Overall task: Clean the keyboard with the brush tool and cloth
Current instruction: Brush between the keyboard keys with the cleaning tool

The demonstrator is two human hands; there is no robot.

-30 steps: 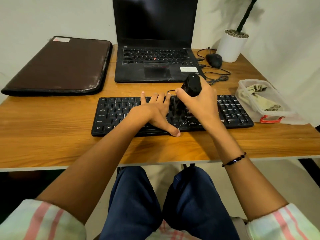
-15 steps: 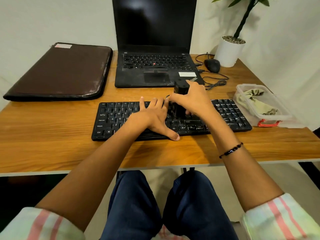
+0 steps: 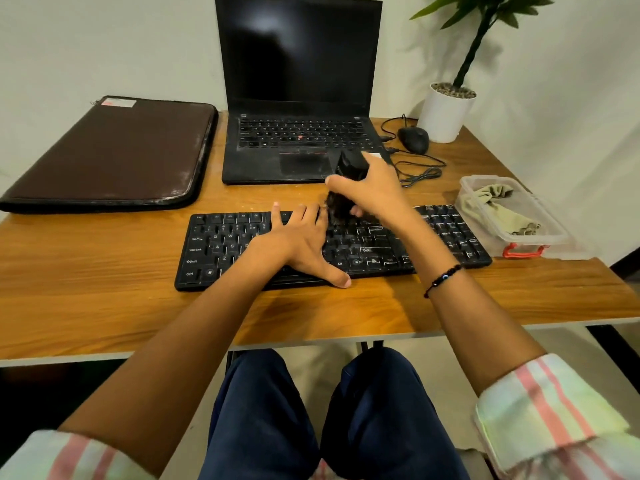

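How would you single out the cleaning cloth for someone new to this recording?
Find the wooden table and follow its right edge. Beside the black keyboard sits a clear plastic box with a red clasp; the crumpled pale green cloth lies inside, the only fabric there.

Wood table (image 3: 104, 306), on it: keyboard (image 3: 221, 247), laptop (image 3: 298, 133), sleeve (image 3: 114, 154), mouse (image 3: 414, 138), plant pot (image 3: 445, 116), plastic box (image 3: 478, 209)

brush bristles (image 3: 337, 211) motion-blurred, middle keyboard (image 3: 221, 244) keys under the hands, plant (image 3: 481, 26) top cropped
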